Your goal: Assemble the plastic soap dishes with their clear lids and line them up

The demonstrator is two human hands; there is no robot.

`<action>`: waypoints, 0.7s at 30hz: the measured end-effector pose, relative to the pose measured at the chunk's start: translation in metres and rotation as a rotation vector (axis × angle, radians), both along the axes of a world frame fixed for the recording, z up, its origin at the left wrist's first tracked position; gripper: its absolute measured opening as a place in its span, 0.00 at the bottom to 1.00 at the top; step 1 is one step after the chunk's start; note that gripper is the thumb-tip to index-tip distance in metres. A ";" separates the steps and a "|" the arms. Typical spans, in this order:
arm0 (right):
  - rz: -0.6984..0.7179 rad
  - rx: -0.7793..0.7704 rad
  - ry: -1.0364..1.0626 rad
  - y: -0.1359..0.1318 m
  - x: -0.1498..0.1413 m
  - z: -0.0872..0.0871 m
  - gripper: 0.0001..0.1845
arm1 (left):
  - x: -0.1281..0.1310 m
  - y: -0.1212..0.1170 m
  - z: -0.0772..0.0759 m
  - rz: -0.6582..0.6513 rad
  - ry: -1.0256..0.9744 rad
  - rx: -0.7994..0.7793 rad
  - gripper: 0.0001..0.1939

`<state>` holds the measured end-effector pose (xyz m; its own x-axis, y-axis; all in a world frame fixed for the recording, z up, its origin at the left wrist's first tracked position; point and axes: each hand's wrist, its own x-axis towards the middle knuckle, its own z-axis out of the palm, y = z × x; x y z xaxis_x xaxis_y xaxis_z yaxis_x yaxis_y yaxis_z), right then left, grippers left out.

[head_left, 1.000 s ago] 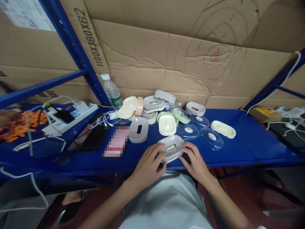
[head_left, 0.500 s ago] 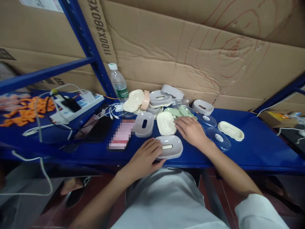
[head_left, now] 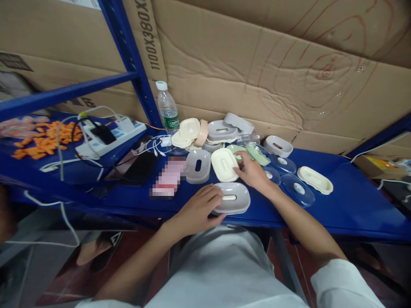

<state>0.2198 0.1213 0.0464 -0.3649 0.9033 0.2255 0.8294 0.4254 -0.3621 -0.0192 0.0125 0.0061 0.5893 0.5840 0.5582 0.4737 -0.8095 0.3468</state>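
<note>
Left hand (head_left: 202, 205) is curled over the left end of a grey dish (head_left: 239, 206), its fingers over the rim and inside, its thumb along the near side; this dish rests at the front edge of the blue table (head_left: 346, 201), directly before me, with a pale strip showing in its slot. My right hand (head_left: 252, 169) pinches the right edge of a cream dish (head_left: 221, 164) between thumb and forefinger; this dish lies just beyond the grey one; whether it is lifted from the surface, I cannot tell from this angle.

Left of the cream dish stands a slotted grey holder (head_left: 193, 173); behind it, a mixed pile of cream and grey parts lies near an upright bottle (head_left: 168, 113); green pieces (head_left: 260, 155) lie just beyond my right hand; to its right are clear ovals (head_left: 299, 191) bearing round white labels, then a long cream tray (head_left: 316, 180).
</note>
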 end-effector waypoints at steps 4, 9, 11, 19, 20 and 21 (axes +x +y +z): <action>-0.055 0.150 0.016 -0.007 0.025 0.000 0.24 | -0.002 -0.001 -0.002 -0.001 0.052 0.026 0.11; -0.076 0.250 0.058 -0.027 0.059 -0.001 0.19 | -0.002 -0.001 -0.005 0.033 0.113 0.047 0.10; -0.089 0.302 0.125 -0.036 0.072 0.001 0.19 | 0.004 0.000 -0.007 0.113 0.142 0.092 0.08; -0.297 0.384 0.360 -0.094 0.098 -0.007 0.19 | 0.027 0.001 0.002 0.451 0.182 0.204 0.22; -0.263 0.337 0.367 -0.101 0.096 -0.011 0.18 | 0.023 0.001 0.003 0.464 0.158 0.202 0.23; -0.227 0.286 0.373 -0.107 0.094 -0.015 0.17 | 0.018 0.002 0.004 0.477 0.136 0.201 0.24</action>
